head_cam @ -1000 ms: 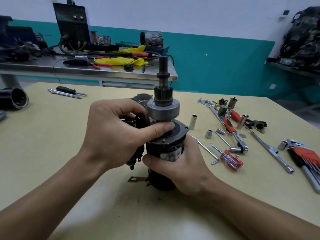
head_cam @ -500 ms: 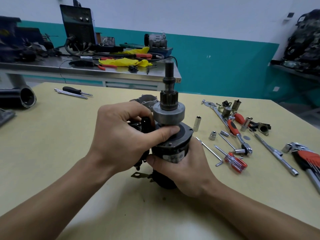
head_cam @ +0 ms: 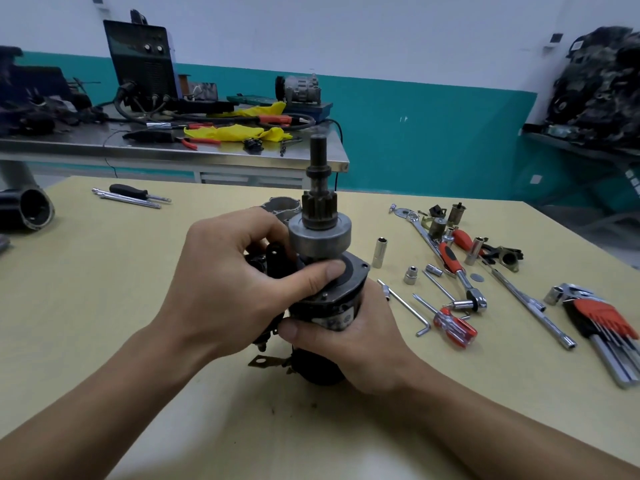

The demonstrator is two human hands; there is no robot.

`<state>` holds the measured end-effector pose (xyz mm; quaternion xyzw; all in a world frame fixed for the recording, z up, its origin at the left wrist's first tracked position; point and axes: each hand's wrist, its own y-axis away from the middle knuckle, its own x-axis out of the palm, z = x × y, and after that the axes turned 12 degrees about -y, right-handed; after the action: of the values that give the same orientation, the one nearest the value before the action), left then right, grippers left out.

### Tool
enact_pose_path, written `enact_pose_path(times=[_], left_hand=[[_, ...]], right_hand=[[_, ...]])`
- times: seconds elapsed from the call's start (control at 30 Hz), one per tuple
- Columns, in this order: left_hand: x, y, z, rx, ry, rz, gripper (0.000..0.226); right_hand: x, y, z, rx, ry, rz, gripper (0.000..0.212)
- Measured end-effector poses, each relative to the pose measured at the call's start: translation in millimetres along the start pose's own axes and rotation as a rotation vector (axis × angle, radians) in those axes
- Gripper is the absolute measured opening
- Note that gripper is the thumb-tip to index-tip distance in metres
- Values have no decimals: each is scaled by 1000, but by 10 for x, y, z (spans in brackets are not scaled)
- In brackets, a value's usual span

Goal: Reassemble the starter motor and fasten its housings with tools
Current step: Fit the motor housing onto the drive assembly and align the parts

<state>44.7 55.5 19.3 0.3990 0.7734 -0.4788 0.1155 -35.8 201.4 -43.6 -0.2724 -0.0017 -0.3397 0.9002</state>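
Left hand (head_cam: 239, 282) fingers are curled around the black side unit of the starter motor (head_cam: 346, 299), thumb pressing the flange under the drive gear (head_cam: 320, 233). Right hand (head_cam: 349, 337) is clamped around the motor body, thumb across the front. The motor stands upright, shaft up, mid-table (head_cam: 104, 271), nearer the front edge. Ratchet (head_cam: 460, 275), screwdriver (head_cam: 453, 327) and hex keys (head_cam: 602, 323) lie toward the right edge.

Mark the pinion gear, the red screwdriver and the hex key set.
pinion gear (head_cam: 319, 206): head view, on its teeth.
red screwdriver (head_cam: 456, 330): head view, on its handle.
hex key set (head_cam: 601, 315): head view, on its red holder.
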Motion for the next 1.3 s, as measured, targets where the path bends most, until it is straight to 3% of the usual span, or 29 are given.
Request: enact_pose_path(times=[0.13,0.2,0.27,0.43,0.57,0.67,0.73,0.83,0.93,1.07,1.3], left_hand=[[-45,-120,-57,-31,-114,231,67],[-81,-214,-99,17,-92,370,59],[-140,-329,-148,62,-50,449,51],[-316,-628,-220,85,204,702,61],[-269,-681,-311,80,221,643,55],[-121,-636,-401,90,119,414,32],[-65,-643,-433,81,113,351,24],[-99,-703,-391,72,299,644,40],[-102,-744,-330,117,293,893,61],[-15,-736,-345,142,280,816,46],[-63,-700,-291,126,465,742,69]], right_hand=[[23,25,-3,-66,7,-51,36],[39,34,-1,-82,-1,-76,38],[46,38,5,-84,9,-93,43],[44,34,21,-51,28,-71,42],[10,50,-5,-76,4,-81,34],[18,64,-30,-95,3,-93,34],[32,62,-17,-100,6,-97,36],[33,66,14,-96,1,-113,39],[17,84,22,-75,-20,-140,30],[6,95,8,-41,-26,-133,24],[-26,63,6,-32,-28,-30,35]])
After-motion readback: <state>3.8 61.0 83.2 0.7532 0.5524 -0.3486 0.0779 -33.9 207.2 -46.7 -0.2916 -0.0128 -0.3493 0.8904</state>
